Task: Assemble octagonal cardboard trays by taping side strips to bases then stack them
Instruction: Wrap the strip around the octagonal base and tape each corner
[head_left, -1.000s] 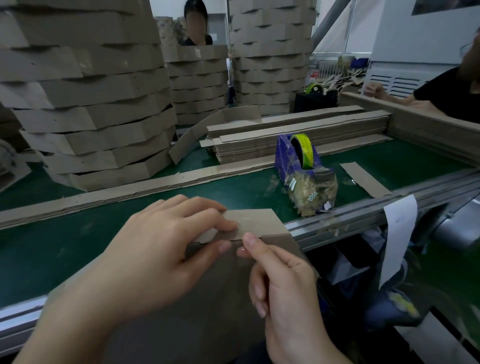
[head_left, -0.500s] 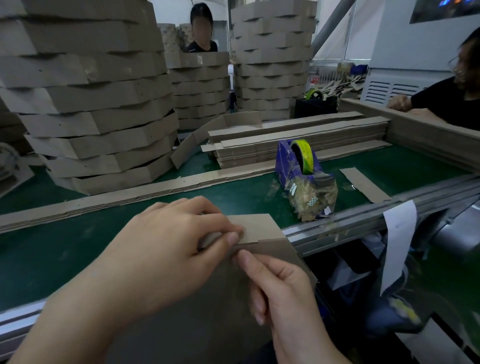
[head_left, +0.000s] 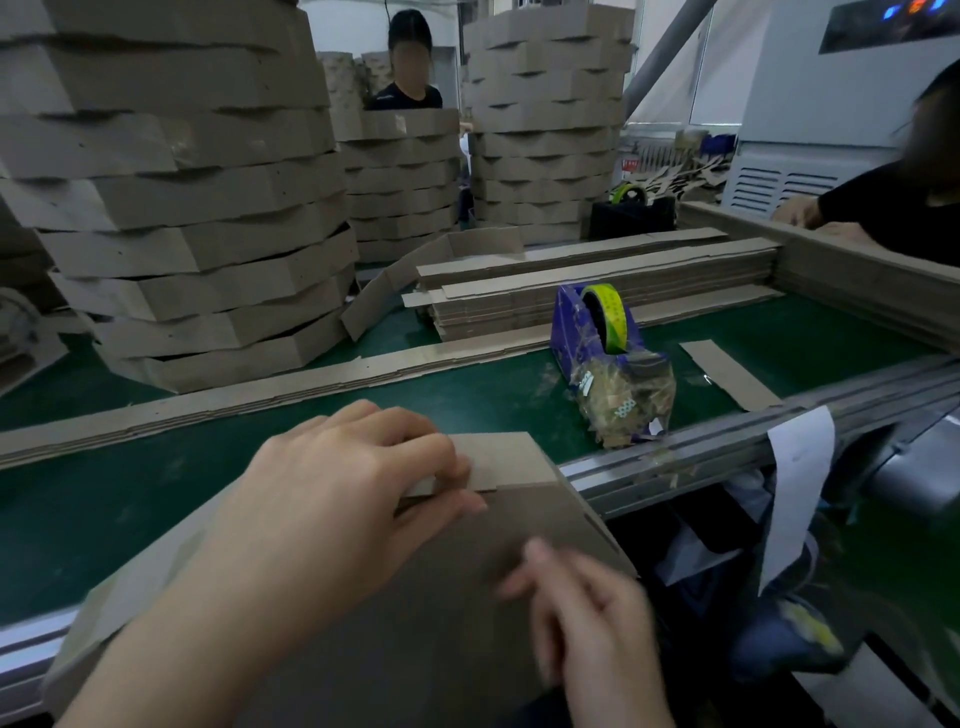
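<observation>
A brown cardboard base (head_left: 447, 597) lies across the near edge of the green table, tilted toward me. My left hand (head_left: 337, 499) pinches a side strip (head_left: 498, 460) against the base's far edge, thumb below and fingers on top. My right hand (head_left: 587, 623) is blurred, hovers over the base lower right with fingers loosely curled, and holds nothing. A purple tape dispenser (head_left: 597, 332) with a yellow-green roll stands right of centre. Finished trays stand in a tall stack (head_left: 182, 208) at the left.
Flat side strips lie in a pile (head_left: 597, 286) behind the dispenser, and one long strip (head_left: 260, 395) runs across the table. More tray stacks (head_left: 545, 119) stand at the back. Two other people are there, one behind the stacks, one at the right. A metal rail (head_left: 727, 452) edges the table.
My right hand has let go of the strip's joint and dropped toward me over the base. My left hand keeps its pinch on the strip.
</observation>
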